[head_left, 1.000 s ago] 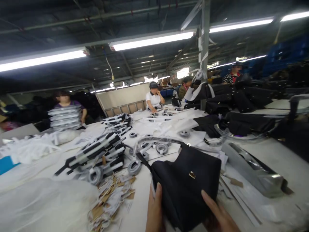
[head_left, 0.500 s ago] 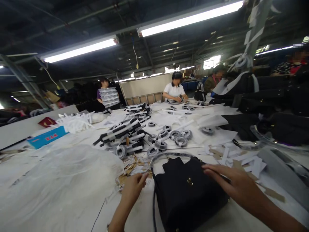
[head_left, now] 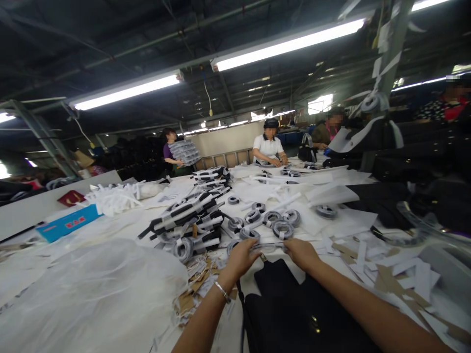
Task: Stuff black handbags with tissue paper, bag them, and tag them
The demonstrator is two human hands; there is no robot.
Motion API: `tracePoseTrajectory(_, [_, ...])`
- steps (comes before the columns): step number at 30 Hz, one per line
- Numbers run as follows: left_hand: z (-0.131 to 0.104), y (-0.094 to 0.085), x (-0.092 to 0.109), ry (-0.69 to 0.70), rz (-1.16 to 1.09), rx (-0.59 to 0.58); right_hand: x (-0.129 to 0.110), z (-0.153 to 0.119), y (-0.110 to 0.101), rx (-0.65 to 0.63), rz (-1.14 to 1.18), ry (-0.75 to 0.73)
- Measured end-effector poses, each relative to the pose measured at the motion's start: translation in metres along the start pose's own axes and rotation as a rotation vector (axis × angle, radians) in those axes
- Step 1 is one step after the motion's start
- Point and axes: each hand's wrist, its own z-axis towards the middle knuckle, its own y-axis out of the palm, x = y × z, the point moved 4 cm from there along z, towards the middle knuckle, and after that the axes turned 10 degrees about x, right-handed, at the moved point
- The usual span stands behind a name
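Note:
A black handbag (head_left: 290, 314) with a small gold-coloured emblem lies on the table right in front of me, partly cut off by the lower edge. Beyond its body, a pale-looking wrapped bag handle (head_left: 270, 244) stretches between my hands. My left hand (head_left: 241, 257), with a silver bracelet at the wrist, is closed around the handle's left side. On the right side of it my right hand (head_left: 300, 252) is closed too, the forearm passing over the bag. A dark strap (head_left: 241, 299) hangs along the bag's left side.
Coiled grey straps (head_left: 282, 228) and a pile of wrapped black handles (head_left: 187, 211) lie ahead. Paper and card scraps (head_left: 401, 274) spread to the right, plastic sheeting (head_left: 95, 294) to the left. A blue box (head_left: 69, 223) lies farther left. Co-workers stand beyond the table.
Both hands have moved forward and closed on the bag handle; before, my right hand was on the bag's side and my left beside it. A co-worker at the back has shifted right with a stack.

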Motion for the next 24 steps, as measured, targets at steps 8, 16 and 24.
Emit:
tracePoseTrajectory(8, [0.027,-0.021,0.041,0.002,-0.255,-0.286,0.021,-0.032,-0.038,0.466,0.068,-0.018])
tracePoseTrajectory(16, [-0.050,-0.074,0.045,-0.365,-0.765,-0.223,0.037,-0.051,-0.050,0.659,0.164,0.008])
tracePoseTrajectory(24, [-0.123,-0.040,0.066,-0.561,-1.156,0.156,0.044,-0.071,-0.065,0.758,0.353,0.178])
